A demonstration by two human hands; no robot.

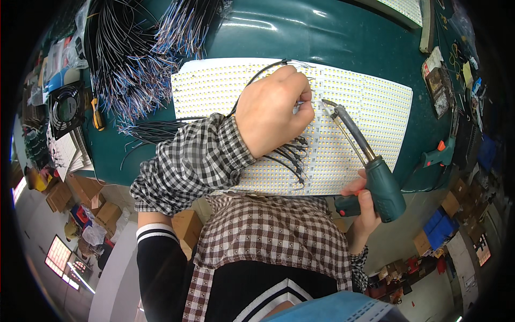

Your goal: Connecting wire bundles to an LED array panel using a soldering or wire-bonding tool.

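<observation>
Head view looked down on a green counter where a person sat soldering wires onto a large white LED panel dotted with rows of tiny yellow chips. The left hand, wrist in a black-and-white checked sleeve, was closed in a pinch on a thin black wire, pressing its stripped end to the panel near the middle. The right hand was clamped round the grip of a green pistol-shaped soldering gun, its long tip meeting the wire end just right of the left fingertips.

Judging by what showed, the work was partly done. A cluster of short black leads appeared already attached in a line running down the panel toward its near edge, below the left hand. The joint under the tip looked to be the one in hand. Much wire remained: heaps of loose black and blue-white wires lay at the far left of the counter. Whether more spots on the panel needed leads could not be told. A small black fan stood at the far left edge.
</observation>
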